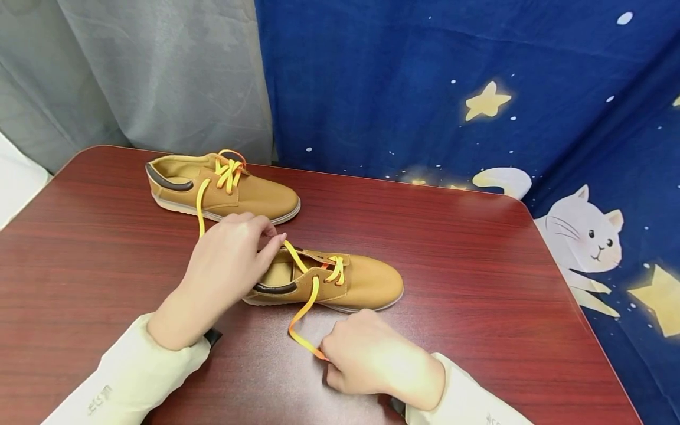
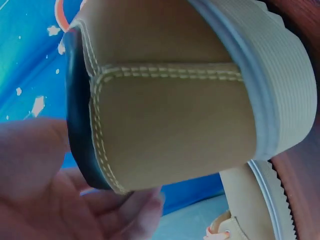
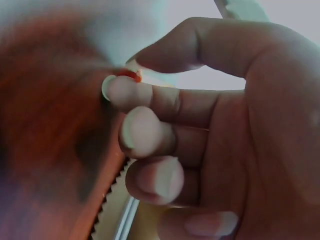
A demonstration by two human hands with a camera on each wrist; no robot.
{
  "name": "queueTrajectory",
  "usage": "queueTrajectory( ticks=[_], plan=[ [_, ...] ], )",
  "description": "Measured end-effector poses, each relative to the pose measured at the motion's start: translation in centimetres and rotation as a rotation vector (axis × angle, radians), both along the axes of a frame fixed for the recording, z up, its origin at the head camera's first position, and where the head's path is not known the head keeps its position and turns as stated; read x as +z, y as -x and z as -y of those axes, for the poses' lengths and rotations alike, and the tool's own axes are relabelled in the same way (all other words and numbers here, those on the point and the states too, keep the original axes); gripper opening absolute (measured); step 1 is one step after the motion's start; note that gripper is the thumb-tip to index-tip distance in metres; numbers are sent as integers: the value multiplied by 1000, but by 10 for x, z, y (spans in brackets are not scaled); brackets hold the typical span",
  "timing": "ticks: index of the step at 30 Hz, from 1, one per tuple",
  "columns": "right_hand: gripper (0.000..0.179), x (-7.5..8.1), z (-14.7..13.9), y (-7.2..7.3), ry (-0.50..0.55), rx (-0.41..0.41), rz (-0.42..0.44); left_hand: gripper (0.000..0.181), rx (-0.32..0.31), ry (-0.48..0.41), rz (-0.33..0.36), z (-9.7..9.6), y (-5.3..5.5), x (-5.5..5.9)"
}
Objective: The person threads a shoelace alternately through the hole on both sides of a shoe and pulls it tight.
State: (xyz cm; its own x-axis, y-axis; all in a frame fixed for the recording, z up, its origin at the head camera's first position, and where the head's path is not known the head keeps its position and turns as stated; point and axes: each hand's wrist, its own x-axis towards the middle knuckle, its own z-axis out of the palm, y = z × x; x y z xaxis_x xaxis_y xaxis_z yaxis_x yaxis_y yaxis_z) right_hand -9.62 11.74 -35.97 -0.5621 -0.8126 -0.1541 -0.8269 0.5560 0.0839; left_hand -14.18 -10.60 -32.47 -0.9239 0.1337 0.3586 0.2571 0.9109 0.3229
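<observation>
A tan shoe (image 1: 374, 282) with a yellow-orange shoelace (image 1: 304, 313) lies toe to the right, between and beyond my hands. My left hand (image 1: 228, 251) is over its heel and pinches one lace strand, which runs down into the shoe's upper eyelets. In the left wrist view the shoe's stitched heel (image 2: 170, 120) hides part of my fingers (image 2: 125, 212). My right hand (image 1: 369, 354), low in front of the shoe, pinches the other strand near its end. The right wrist view shows an orange lace tip (image 3: 136, 75) between thumb and index finger, the other fingers curled.
A second tan shoe (image 1: 265, 198), its loose lace (image 1: 200, 203) hanging over the near side, stands behind at the left. Both shoes are on a dark red wooden table (image 1: 457, 330). Grey curtain (image 1: 175, 71) and blue star-patterned curtain (image 1: 382, 82) hang behind the far edge.
</observation>
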Motion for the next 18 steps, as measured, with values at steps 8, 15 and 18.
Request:
queueTrajectory(
  ticks=[8,15,18],
  plan=[
    [39,16,-8,13,152,-13,-2,26,-186,78,143,2,5,-7],
    [26,32,-18,31,448,-87,-76,15,-146,49,176,1,8,-7],
    [17,35,-22,39,586,-164,-100,14,-161,44,178,0,9,-7]
  ],
)
